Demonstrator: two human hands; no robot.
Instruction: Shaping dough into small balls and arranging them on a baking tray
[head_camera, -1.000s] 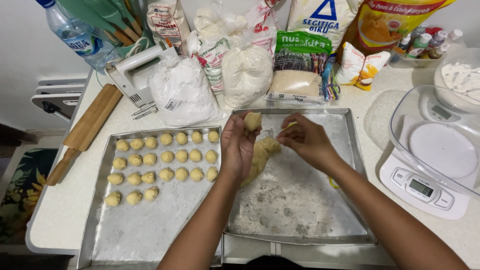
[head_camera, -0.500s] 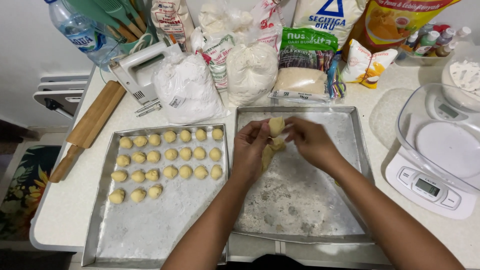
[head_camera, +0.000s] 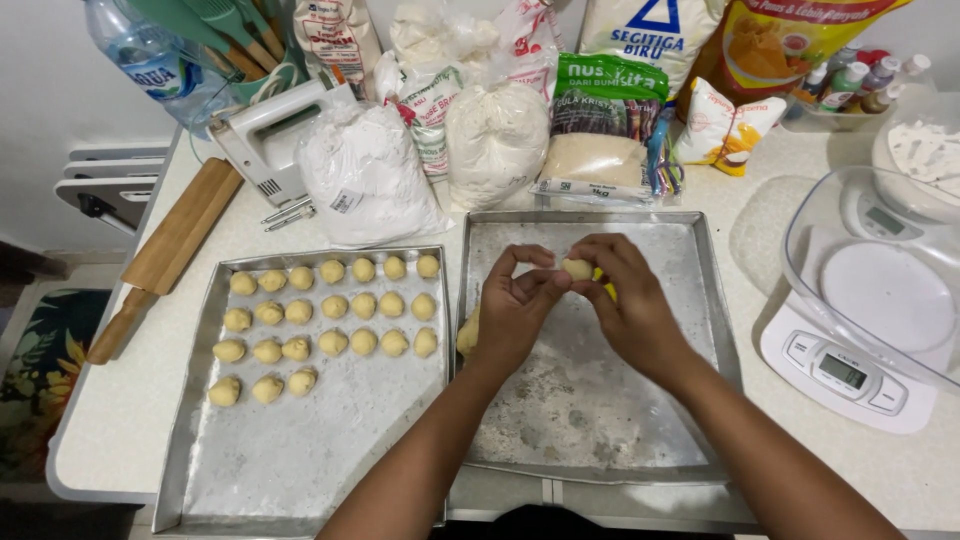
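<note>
My left hand (head_camera: 515, 305) and my right hand (head_camera: 625, 300) meet above the floured right tray (head_camera: 690, 400). Between their fingertips they pinch a small pale dough ball (head_camera: 577, 268). A larger lump of dough (head_camera: 467, 333) lies at the right tray's left edge, mostly hidden behind my left hand. The left tray (head_camera: 300, 450) holds several rows of shaped dough balls (head_camera: 330, 305) in its far half.
Bags of flour and sugar (head_camera: 495, 140) line the back of the counter. A wooden rolling pin (head_camera: 165, 255) and a hand mixer (head_camera: 270, 135) lie at the left. A kitchen scale with a clear bowl (head_camera: 870, 310) stands at the right.
The dough ball has shrunk from a raised lump to a small piece pinched between both hands. The hands have come closer together.
</note>
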